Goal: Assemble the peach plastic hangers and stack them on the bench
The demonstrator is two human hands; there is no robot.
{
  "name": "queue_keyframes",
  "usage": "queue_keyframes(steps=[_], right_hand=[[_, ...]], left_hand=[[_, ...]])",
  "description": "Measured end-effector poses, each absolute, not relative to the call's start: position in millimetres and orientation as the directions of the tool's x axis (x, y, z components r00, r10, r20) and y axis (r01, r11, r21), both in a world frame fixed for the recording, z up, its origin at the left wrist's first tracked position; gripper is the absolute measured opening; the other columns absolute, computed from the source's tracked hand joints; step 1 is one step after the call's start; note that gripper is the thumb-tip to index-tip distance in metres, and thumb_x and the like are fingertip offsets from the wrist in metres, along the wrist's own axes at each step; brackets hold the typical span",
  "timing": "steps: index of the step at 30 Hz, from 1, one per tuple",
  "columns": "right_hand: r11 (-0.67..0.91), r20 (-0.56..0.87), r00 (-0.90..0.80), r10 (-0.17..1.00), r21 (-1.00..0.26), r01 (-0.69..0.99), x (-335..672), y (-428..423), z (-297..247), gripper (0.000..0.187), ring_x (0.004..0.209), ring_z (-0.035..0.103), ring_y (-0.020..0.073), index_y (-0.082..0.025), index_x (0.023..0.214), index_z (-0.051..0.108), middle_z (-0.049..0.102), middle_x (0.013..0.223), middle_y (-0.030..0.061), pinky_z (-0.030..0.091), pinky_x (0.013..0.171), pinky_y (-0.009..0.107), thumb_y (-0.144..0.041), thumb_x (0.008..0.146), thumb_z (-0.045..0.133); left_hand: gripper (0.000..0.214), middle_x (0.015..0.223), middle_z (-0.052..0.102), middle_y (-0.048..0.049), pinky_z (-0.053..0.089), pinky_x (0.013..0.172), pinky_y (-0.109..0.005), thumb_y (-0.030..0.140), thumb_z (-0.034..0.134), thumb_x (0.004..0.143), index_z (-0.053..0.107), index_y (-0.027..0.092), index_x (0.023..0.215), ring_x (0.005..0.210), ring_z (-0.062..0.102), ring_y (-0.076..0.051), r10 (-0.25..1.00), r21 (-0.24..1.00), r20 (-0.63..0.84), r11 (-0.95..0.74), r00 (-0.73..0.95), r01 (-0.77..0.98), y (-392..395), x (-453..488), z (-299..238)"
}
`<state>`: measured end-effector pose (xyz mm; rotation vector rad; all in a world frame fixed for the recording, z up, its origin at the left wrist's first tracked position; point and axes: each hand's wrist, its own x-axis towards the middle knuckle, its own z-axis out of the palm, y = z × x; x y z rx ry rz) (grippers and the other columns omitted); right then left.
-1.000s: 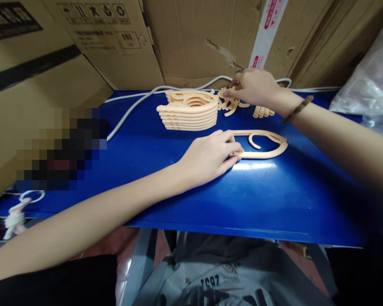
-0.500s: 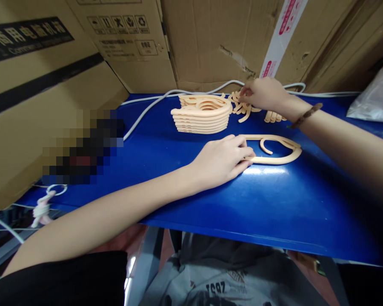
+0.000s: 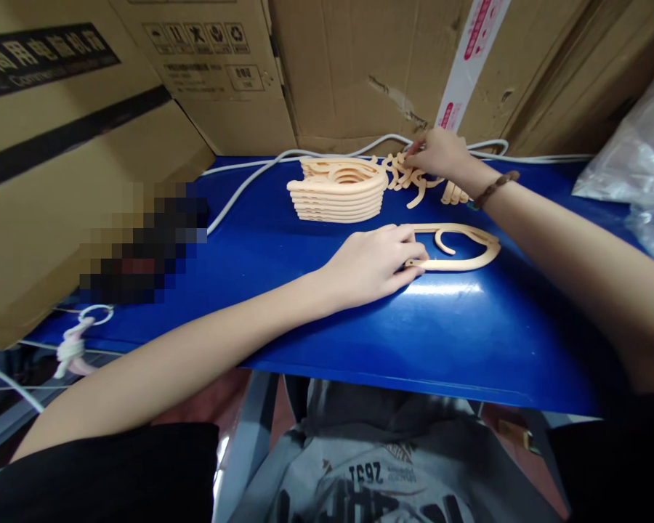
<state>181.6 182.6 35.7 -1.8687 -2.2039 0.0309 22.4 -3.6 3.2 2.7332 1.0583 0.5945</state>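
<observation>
My left hand [image 3: 373, 263] lies on the blue table [image 3: 316, 305], its fingers holding down the left end of a single peach plastic hanger frame [image 3: 461, 250]. Behind it sits a neat stack of the same peach frames [image 3: 338, 190]. At the back, my right hand [image 3: 439, 156] reaches into a loose pile of small peach hook pieces [image 3: 408, 181] and pinches one between the fingertips. A beaded bracelet is on that wrist. A few more peach pieces [image 3: 453, 194] lie just under the right wrist.
Cardboard boxes [image 3: 354, 65] wall the table at the back and left. A white cable [image 3: 251, 181] runs along the back edge. A clear plastic bag [image 3: 632, 160] sits at the far right. A pixelated patch [image 3: 142, 247] covers something on the left.
The view shifted slightly. My right hand keeps picking in the pile of hook pieces. The left hand stays on the frame's end.
</observation>
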Motion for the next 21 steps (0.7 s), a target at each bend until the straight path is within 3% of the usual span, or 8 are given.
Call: queue_keyframes(steps=[9,14,21], right_hand=[[0.183,0.2,-0.133,0.971,-0.255,0.95,180.6,188.5,35.0,0.036,0.099,0.068,0.0232,-0.014,0.116,0.076,0.077,0.113,0.0101,0.049,0.083,0.032,-0.029,0.085,0.063],[0.193,0.215,-0.141,0.966,-0.248,0.949,183.3,189.9,35.0,0.036,0.095,0.068,0.0239,-0.014,0.114,0.077,0.078,0.109,0.0108,0.048,0.08,0.033,-0.027,0.083,0.062],[0.22,0.227,-0.18,0.957,-0.166,0.961,187.8,184.3,31.9,0.036,0.1,0.068,0.0287,-0.015,0.113,0.076,0.077,0.11,0.0131,0.046,0.087,0.039,-0.033,0.085,0.062]], left_hand=[[0.022,0.111,0.068,-0.0048,0.048,0.078,-0.029,0.027,0.055,0.103,0.073,0.019,0.112,0.102,0.065,-0.019,0.679,0.268,0.29,-0.734,0.675,0.624,-4.9,23.1,4.3],[0.023,0.113,0.068,-0.0051,0.048,0.079,-0.029,0.027,0.052,0.104,0.071,0.019,0.113,0.104,0.065,-0.019,0.663,0.268,0.293,-0.749,0.689,0.606,-3.1,20.9,5.4],[0.024,0.112,0.068,-0.0047,0.047,0.075,-0.03,0.029,0.05,0.105,0.071,0.019,0.111,0.103,0.064,-0.02,0.667,0.243,0.299,-0.745,0.682,0.621,-4.0,22.5,4.3]])
